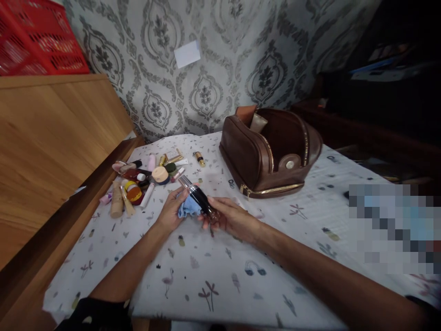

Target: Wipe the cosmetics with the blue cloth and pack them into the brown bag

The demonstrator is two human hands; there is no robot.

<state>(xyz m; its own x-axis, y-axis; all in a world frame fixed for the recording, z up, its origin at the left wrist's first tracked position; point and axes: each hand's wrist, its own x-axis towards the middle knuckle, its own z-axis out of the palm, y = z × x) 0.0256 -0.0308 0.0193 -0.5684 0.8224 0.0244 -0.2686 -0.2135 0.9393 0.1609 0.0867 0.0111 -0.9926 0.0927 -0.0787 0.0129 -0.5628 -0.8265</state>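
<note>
My right hand (229, 219) is closed around the lower end of a dark cosmetic tube (199, 195) with a silver cap, held slanted up to the left over the table. My left hand (171, 209) grips a small blue cloth (188, 208) pressed against the tube's side. Both hands meet near the middle of the table (220, 276), which is covered with a white printed cloth.
A pile of several cosmetics (144, 179) lies left of my hands. An open brown leather pouch (270, 151) stands at the back right. A wooden headboard (51, 147) runs along the left, with a red crate (37, 39) on top. Patterned wallpaper is behind.
</note>
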